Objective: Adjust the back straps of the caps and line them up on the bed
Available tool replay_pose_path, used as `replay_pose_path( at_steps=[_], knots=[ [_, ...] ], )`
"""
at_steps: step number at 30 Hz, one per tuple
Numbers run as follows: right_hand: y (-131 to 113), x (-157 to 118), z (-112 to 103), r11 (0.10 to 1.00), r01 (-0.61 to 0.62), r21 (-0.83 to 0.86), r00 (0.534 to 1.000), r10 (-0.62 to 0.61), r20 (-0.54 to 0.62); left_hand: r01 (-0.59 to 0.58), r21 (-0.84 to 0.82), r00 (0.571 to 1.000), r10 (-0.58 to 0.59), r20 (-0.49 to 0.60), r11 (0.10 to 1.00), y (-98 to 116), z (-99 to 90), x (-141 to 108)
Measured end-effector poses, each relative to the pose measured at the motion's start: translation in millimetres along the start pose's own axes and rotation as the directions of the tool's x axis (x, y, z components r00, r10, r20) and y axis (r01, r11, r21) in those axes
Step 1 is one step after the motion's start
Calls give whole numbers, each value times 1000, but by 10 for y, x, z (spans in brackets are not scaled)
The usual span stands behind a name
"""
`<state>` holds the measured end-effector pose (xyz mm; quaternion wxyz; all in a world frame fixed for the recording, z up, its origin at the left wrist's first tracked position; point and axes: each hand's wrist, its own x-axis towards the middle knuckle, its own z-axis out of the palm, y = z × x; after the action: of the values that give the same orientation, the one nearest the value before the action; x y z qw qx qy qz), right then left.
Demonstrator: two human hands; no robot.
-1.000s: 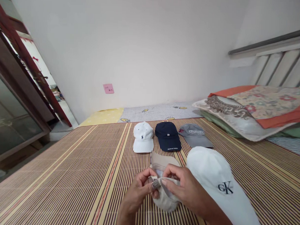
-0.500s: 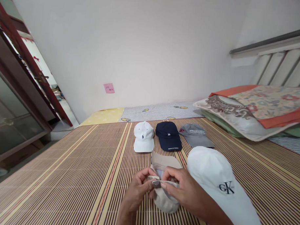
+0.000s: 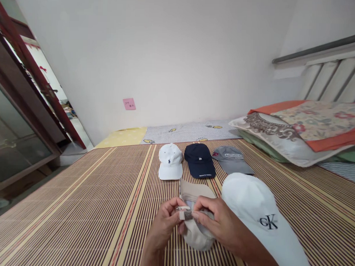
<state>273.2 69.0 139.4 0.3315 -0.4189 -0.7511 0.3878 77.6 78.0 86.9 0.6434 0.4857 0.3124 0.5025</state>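
Note:
A beige cap (image 3: 197,237) lies between my hands with its brim pointing away and its inside partly showing. My left hand (image 3: 166,220) is closed, its thumb and fingers pinching the cap's back strap on the left. On the other side of the strap, my right hand (image 3: 213,217) is also closed in a pinch. A greyish metal buckle (image 3: 187,215) sits on the strap between the two thumbs. Fingers hide both ends of the strap. Beside my right forearm lies a large white cap (image 3: 251,197) with black letters.
Beyond the beige cap stand a white cap (image 3: 170,162), a navy cap (image 3: 199,161) and a grey cap (image 3: 232,160) in a row. They rest on a striped mat (image 3: 90,207). Pillows (image 3: 282,140) are stacked at the right, before a white wall (image 3: 180,63).
My right hand has shifted slightly right along the strap. The buckle has turned a little, and a pale piece of strap now shows at its left.

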Motion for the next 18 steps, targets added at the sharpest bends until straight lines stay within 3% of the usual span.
replay_pose_path(
  at_steps=[11,18],
  knots=[
    [116,-32,-219,997,-37,70,997,32,68,4,-6,1000,-4,14,1000,-49,-93,19],
    [76,-16,-110,999,-23,40,998,21,58,55,34,998,-55,8,998,-50,-76,7]
  ],
)
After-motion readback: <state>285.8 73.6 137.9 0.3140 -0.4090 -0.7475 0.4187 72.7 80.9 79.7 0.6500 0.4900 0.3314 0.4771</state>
